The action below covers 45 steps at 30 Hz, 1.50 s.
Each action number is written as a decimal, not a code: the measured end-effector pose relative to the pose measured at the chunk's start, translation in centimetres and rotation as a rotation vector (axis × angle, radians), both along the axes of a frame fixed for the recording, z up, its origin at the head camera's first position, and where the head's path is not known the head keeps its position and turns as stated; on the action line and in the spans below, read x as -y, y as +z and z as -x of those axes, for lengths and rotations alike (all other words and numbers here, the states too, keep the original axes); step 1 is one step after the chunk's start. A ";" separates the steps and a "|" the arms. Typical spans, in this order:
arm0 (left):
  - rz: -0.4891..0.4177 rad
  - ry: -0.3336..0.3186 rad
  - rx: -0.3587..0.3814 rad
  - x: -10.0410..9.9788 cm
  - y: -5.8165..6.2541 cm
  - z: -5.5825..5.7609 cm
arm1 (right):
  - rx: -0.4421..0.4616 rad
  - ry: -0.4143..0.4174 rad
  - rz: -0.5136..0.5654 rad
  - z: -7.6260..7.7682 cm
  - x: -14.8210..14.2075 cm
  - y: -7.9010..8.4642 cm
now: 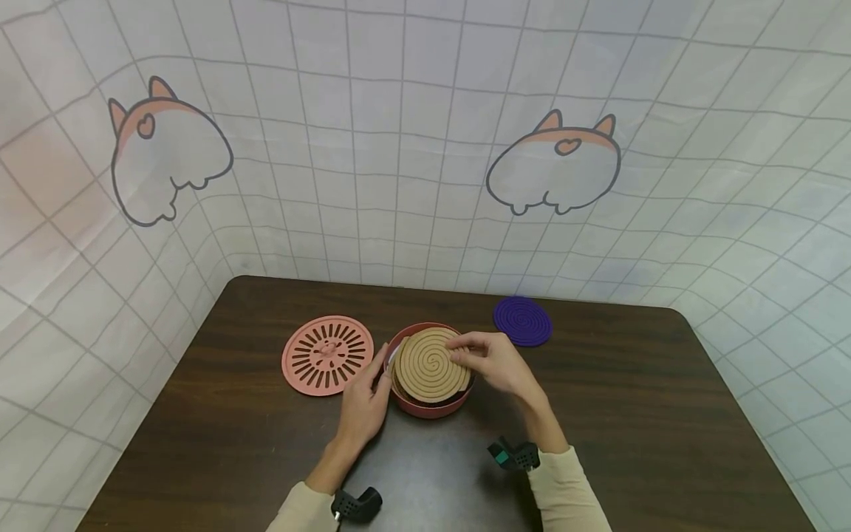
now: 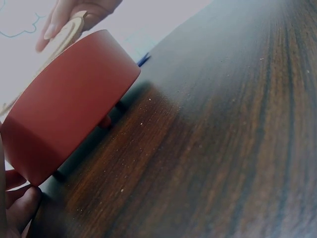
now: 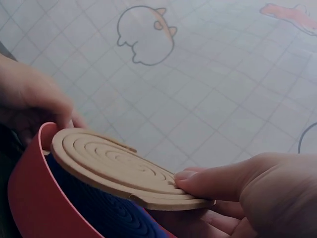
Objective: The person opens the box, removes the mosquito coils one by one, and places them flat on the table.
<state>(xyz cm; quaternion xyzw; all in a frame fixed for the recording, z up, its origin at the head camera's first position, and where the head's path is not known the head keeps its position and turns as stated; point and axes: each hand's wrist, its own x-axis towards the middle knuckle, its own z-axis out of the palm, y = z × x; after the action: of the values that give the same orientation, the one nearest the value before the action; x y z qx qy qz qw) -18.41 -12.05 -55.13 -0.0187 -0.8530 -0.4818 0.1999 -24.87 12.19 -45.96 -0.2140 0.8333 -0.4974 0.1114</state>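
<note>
My right hand (image 1: pixel 495 360) pinches a beige mosquito coil (image 1: pixel 431 366) at its right edge, thumb on top and fingers underneath. The coil is tilted over the mouth of a round red mosquito coil holder (image 1: pixel 431 411). In the right wrist view a dark blue coil (image 3: pixel 106 203) lies inside the holder, below the beige one. My left hand (image 1: pixel 364 403) grips the holder's left side at the rim. From the left wrist, the holder's smooth outer wall (image 2: pixel 74 99) shows, with small feet under it on the table.
A pink slotted lid (image 1: pixel 307 380) lies flat on the table left of the holder. Toward the back right lies a blue-purple spiral coil (image 1: pixel 522 321). The dark wooden table (image 1: pixel 631 421) meets a white gridded curtain (image 1: pixel 432 148) behind it.
</note>
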 end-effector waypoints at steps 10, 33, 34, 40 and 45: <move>-0.012 0.005 0.022 0.0 -0.1 0.1 | -0.032 -0.064 0.068 0.2 -1.2 0.2; -0.012 0.005 0.007 0.0 0.2 -0.1 | -0.087 -0.212 0.140 0.9 -4.8 0.5; -0.012 0.004 0.006 0.0 0.2 -0.1 | -0.091 -0.218 0.145 0.9 -5.0 0.5; -0.014 -0.004 0.003 0.0 -0.1 -0.1 | -0.081 -0.276 0.190 1.1 -6.0 0.4; -0.017 -0.004 0.003 0.0 0.0 -0.1 | -0.047 -0.346 0.247 1.3 -6.7 0.2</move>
<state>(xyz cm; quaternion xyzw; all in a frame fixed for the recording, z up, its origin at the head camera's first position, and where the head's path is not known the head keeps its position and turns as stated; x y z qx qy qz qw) -18.29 -12.07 -55.17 -0.0180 -0.8490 -0.4897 0.1975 -26.20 18.87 -45.79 -0.0914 0.7927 -0.6023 -0.0224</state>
